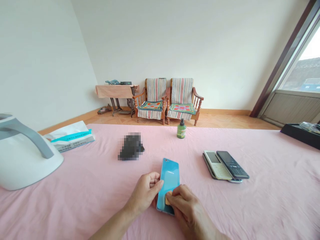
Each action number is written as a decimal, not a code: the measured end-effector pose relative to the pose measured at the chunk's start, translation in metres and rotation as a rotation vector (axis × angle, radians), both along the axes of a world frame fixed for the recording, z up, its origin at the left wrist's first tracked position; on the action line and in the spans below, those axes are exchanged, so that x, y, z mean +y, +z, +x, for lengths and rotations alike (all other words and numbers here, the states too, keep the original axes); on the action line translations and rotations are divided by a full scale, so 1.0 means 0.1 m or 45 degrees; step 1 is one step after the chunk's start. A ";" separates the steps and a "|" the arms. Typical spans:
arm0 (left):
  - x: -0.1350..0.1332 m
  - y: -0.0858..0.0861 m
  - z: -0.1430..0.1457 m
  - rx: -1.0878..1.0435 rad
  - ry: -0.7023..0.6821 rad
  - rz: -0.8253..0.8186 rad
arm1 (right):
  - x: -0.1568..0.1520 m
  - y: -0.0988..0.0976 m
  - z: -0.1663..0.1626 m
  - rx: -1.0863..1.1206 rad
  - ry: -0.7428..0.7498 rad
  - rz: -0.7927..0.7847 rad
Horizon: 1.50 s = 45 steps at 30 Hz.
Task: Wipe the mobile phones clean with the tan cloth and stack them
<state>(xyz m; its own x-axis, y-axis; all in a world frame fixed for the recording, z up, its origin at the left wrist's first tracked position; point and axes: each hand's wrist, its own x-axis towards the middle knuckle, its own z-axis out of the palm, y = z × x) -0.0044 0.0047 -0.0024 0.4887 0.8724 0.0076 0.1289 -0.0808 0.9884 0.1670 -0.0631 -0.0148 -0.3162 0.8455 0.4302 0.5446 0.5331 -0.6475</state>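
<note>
Phone back: bright glossy blue, pale lettering, darker near the lower edge. Phone (170, 180); pad (167, 200) on it orange-tan. Sheet (82, 200): plain pale pink. Keypad phones: one cream-white (219, 168), one blue-black (233, 165). Bottle (181, 132) green, black top. Jug (25, 163) white, grey handle. Pack (72, 136) white and grey, turquoise band, dark print. Pixelated thing (130, 148): black. Box (297, 133): black. Chairs (198, 97) reddish brown; covers (156, 89) white with red and dark stripes; mats (150, 106) multicoloured, bordered, red-orange motifs. Cloth (113, 90) salmon, finely striped. Wall (162, 40) off-white; skirting (225, 112) orange-brown.
</note>
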 end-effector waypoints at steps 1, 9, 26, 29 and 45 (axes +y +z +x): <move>0.00 0.01 0.00 0.001 -0.001 -0.004 | 0.03 0.00 0.02 0.008 -0.029 -0.012; -0.01 0.04 0.01 0.008 -0.001 -0.024 | -0.04 -0.02 0.05 0.013 -0.092 -0.005; 0.01 -0.02 0.01 0.008 0.091 -0.038 | -0.02 0.00 -0.05 0.129 0.087 0.002; 0.02 -0.03 0.02 -0.004 0.096 -0.045 | 0.05 0.04 -0.07 0.089 0.125 0.013; -0.01 -0.04 0.02 0.039 0.127 -0.109 | 0.03 0.06 -0.13 0.162 0.178 0.034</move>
